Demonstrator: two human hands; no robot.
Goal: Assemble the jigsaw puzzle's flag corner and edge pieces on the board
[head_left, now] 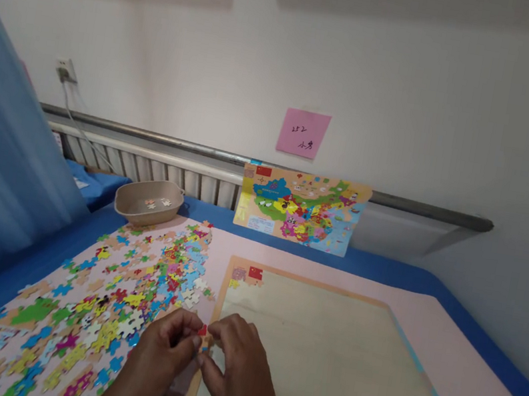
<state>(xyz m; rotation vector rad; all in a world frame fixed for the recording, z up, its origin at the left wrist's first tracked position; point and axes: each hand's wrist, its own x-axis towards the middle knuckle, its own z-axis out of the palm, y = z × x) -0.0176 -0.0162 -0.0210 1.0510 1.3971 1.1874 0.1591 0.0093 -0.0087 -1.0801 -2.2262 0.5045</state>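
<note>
Between my two hands, over the left edge of the wooden puzzle board (320, 349), is a small red and orange jigsaw piece (204, 335). My left hand (168, 351) pinches it from the left with thumb and forefinger. From the right, the fingers of my right hand (237, 362) close on the same piece. At the board's top left corner, a few joined pieces with a red flag (256, 274) lie in the frame. A wide spread of loose jigsaw pieces (126, 296) covers the pink sheet left of the board.
A beige basin (148, 203) with a few pieces stands behind the loose ones. Leaning on the wall is a colourful map picture (300, 209), below a pink note (303, 133). A metal rail (425, 210) runs along the wall. At the left hangs a blue curtain (4, 148).
</note>
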